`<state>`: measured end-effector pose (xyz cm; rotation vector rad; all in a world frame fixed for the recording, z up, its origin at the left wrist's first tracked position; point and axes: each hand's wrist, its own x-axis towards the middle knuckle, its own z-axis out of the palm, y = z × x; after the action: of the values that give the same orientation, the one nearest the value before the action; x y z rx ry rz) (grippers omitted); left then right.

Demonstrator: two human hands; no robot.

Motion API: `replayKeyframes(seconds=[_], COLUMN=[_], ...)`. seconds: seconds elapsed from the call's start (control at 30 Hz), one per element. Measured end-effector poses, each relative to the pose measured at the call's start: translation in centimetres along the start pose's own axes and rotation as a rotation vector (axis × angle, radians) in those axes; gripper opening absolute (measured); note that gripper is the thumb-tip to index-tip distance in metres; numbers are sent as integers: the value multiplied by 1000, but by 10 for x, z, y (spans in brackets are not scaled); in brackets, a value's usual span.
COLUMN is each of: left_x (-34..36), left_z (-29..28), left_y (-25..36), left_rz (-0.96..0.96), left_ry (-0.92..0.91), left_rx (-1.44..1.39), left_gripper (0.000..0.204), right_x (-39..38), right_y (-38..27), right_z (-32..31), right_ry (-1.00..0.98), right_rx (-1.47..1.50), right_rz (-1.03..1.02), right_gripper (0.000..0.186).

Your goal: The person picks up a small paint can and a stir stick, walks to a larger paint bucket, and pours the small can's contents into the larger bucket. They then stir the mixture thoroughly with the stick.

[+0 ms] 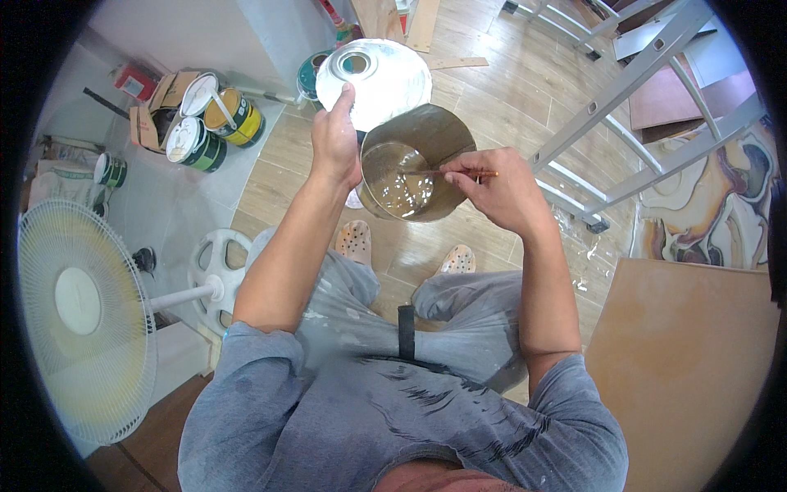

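My left hand (334,139) grips a white round lid-like piece (392,78) with a ringed opening, its thumb on top. Just below and right of that piece is a dull metal can (451,139), tilted toward me, with shiny liquid pooled inside. My right hand (498,184) pinches a thin brown stick (489,174) that reaches into the can over the liquid. Whether my left fingers also touch the can is unclear.
Paint buckets (234,115) and cardboard (144,123) sit at left, above a standing fan (78,303). An aluminium ladder (623,115) leans at right, near a board (680,353) and a marbled panel (697,197). My feet (354,239) are on the wood-look floor (270,197).
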<state>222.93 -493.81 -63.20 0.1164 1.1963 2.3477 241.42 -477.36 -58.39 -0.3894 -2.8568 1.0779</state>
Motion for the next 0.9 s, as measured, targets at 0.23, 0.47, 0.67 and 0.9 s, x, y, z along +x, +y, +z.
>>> replayKeyframes(seconds=[0.23, 0.47, 0.67, 0.9], left_x=[-3, -2, 3, -1], left_z=[2, 1, -4, 1], left_y=[2, -1, -10, -2], left_rz=[-6, -39, 0, -20], left_ry=[1, 35, 0, 20], left_rx=[10, 22, 57, 36], left_gripper=[50, 50, 50, 51], right_x=[1, 3, 5, 2], right_y=[3, 0, 0, 5], right_z=[-1, 1, 12, 7], right_ry=[8, -19, -34, -27], right_rx=[-18, 25, -70, -15], right_rz=[16, 75, -41, -79], right_gripper=[19, 19, 22, 25])
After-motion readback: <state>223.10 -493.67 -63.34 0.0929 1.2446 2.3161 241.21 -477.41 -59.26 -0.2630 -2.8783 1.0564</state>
